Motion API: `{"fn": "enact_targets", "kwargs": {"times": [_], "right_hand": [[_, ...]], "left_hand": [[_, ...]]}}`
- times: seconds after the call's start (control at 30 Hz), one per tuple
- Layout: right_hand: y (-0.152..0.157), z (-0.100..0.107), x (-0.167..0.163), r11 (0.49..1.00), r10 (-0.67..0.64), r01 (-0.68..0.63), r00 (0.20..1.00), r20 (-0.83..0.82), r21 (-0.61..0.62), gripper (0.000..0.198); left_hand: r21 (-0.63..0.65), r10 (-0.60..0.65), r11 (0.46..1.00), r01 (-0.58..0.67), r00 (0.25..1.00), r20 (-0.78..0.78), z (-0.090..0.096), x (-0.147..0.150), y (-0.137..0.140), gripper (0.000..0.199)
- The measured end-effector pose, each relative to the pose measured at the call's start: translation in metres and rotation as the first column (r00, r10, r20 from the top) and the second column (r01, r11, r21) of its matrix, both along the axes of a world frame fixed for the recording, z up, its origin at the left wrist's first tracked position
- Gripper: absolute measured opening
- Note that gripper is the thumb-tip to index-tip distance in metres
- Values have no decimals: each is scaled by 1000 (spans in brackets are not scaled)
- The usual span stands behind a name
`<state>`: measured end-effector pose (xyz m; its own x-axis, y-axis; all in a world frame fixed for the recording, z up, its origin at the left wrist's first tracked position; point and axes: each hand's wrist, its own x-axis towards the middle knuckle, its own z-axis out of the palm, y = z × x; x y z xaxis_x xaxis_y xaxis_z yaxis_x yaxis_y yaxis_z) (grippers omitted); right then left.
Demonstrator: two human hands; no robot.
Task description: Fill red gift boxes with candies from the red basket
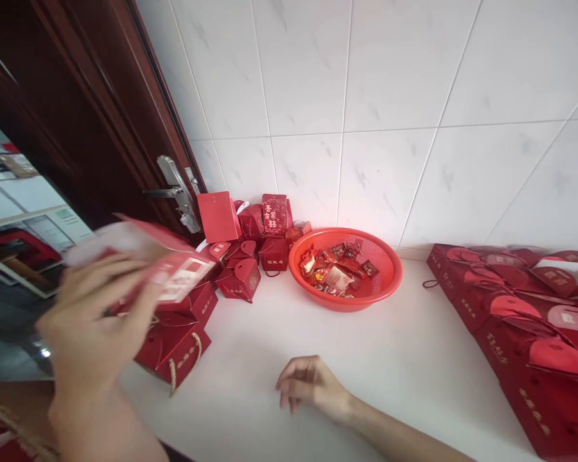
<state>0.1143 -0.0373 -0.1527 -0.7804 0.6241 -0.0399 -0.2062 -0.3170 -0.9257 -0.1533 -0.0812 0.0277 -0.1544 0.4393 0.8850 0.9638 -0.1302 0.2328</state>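
My left hand [101, 314] is raised at the left, closed around a red paper gift box [185, 276] with pale lettering on its side. The box's top flaps stand apart and show a white inside; motion blurs both box and hand. Below and behind it stand larger red gift boxes [178, 350], one with a rope handle. My right hand [313, 388] hangs over the white tabletop [250, 359], fingers loosely curled and apart, with nothing in it. Beyond it, a red plastic basket [390, 285] holds several wrapped sweets [338, 279].
Small red boxes [238, 279] are piled against the tiled wall [308, 167]. At the right, several red boxes [481, 340] stand packed together in rows. A dark wooden door [101, 96] with a metal handle [173, 192] is at the left. Part of a cardboard box [24, 410] shows at the lower left.
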Motion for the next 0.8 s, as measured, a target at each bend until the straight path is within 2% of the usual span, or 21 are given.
{"fn": "enact_targets", "kwargs": {"times": [0.03, 0.07, 0.13, 0.2, 0.23, 0.27, 0.33, 0.43, 0.5, 0.6, 0.73, 0.8], "right_hand": [[4, 12, 5, 994, -101, 102, 995, -25, 46, 40], [8, 25, 12, 972, -212, 217, 976, -58, 94, 38], [18, 53, 30, 883, -415, 432, 901, -127, 181, 37], [26, 79, 49, 768, -555, 581, 813, -173, 267, 36], [28, 90, 58, 738, -575, 594, 802, -163, 320, 36], [30, 98, 65, 725, -576, 576, 808, -125, 377, 35], [32, 109, 77, 679, -597, 525, 802, -30, 513, 34], [33, 112, 87, 596, -661, 389, 734, 154, 702, 31], [35, 111, 92, 572, -689, 272, 671, 273, 774, 25], [40, 112, 101, 565, -682, 116, 623, 383, 817, 25], [45, 113, 107, 595, -576, -59, 664, 476, 802, 23], [45, 113, 109, 620, -541, -115, 654, 529, 776, 20]], "left_hand": [[-19, -153, 988, 152, 985, -84, 4, 18, 1, 10], [-114, -295, 953, 280, 945, -145, 5, 36, 3, 10], [-285, -470, 868, 406, 858, -209, 1, 67, 8, 15], [-457, -612, 737, 498, 779, -139, -9, 92, 14, 18], [-516, -674, 664, 541, 732, -100, -14, 104, 18, 22], [-572, -723, 593, 567, 687, -69, -20, 115, 21, 25], [-644, -774, 515, 566, 630, -65, -30, 134, 26, 25], [-700, -780, 503, 507, 616, -114, -41, 154, 31, 25], [-716, -773, 506, 481, 620, -130, -47, 158, 33, 26], [-745, -764, 484, 459, 637, -104, -54, 152, 35, 25], [-793, -764, 392, 466, 645, 1, -60, 138, 39, 20], [-798, -748, 378, 469, 663, 36, -62, 134, 40, 25]]}}
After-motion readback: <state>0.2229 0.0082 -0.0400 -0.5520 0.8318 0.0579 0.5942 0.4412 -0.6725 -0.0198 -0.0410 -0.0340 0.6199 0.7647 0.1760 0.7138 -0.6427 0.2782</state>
